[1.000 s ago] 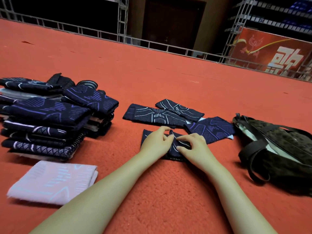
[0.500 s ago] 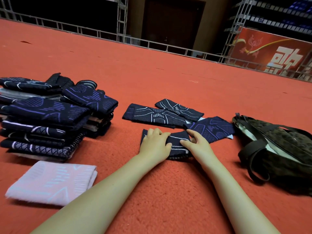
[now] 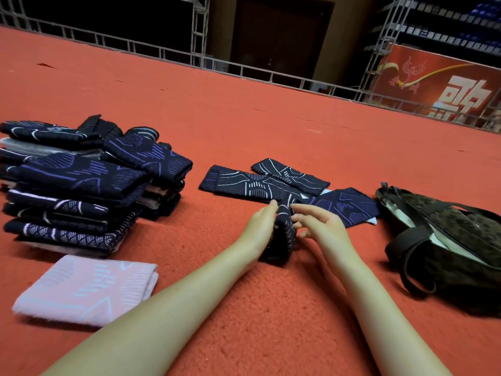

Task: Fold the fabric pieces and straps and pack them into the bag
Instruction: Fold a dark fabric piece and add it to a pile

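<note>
A dark navy folded fabric piece [image 3: 284, 234] with white lines stands on edge on the red carpet. My left hand [image 3: 259, 226] grips it from the left. My right hand [image 3: 322, 226] is beside it on the right, fingers spread, fingertips near the fabric. Behind lie two flat navy pieces [image 3: 238, 183] [image 3: 291, 173] and a navy piece with purple lines [image 3: 349, 206]. The dark patterned bag [image 3: 455, 245] lies open at the right with its straps loose.
A tall stack of folded navy fabric pieces [image 3: 76, 185] stands at the left. A pink folded piece [image 3: 89, 290] lies in front of it. A metal truss railing [image 3: 271, 74] edges the carpet at the back.
The folded piece lay flat under both hands; now my left hand has raised it on edge and my right hand has come off it with fingers spread.
</note>
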### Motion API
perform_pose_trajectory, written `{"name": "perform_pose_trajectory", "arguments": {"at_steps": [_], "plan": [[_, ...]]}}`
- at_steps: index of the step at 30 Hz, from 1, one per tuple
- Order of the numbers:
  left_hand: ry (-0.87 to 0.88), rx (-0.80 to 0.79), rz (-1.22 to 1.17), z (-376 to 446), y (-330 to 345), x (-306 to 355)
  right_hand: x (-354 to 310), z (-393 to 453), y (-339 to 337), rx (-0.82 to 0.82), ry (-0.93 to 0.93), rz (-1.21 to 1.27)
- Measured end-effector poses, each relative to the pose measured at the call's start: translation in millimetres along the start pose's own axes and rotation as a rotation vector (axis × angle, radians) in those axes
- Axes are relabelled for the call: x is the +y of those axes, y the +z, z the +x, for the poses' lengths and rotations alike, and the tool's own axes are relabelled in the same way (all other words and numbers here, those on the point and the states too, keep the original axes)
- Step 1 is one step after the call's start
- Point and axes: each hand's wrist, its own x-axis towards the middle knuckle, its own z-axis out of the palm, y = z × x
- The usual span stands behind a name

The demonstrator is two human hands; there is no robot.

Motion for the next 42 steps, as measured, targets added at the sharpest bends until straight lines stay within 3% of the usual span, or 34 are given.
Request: {"name": "perform_pose_trajectory", "arguments": {"at_steps": [4, 6, 10, 13, 17, 19, 22, 25, 29, 33, 36, 42], "plan": [[-0.027, 0.0, -0.117, -1, -3, 6, 7, -1, 0, -0.007, -0.127, -0.304], [-0.011, 0.028, -0.005, 1, -6, 8, 7, -2, 2, -0.012, -0.186, -0.4], [0.058, 0.138, 0.751, 7, -29, 13, 14, -3, 11, -0.101, -0.21, -0.535], [0.054, 0.139, 1.196, 6, -44, 14, 20, -1, 17, -0.031, -0.163, -0.593], [0.009, 0.084, 1.123, 13, -51, 9, 14, -3, 23, -0.023, 0.097, -0.23], [0.042, 0.109, 1.148, 13, -51, 7, 14, -5, 27, -0.065, 0.133, -0.114], [0.085, 0.15, 1.08, 16, -52, 5, 16, -7, 29, -0.08, 0.038, -0.179], [0.193, 0.187, 0.828, 18, -51, 6, 9, -7, 24, -0.107, -0.118, -0.182], [0.286, 0.074, 0.465, 8, -44, 15, 3, -9, 12, -0.143, -0.187, -0.257], [0.342, -0.036, 0.612, 6, -39, 6, 6, -6, 10, -0.007, -0.262, -0.336], [0.37, 0.055, 0.685, 10, -37, -3, 13, -3, 12, 0.085, -0.266, -0.329], [0.348, 0.221, 0.611, 8, -37, -6, 31, 1, 19, 0.063, -0.155, -0.375]]}}
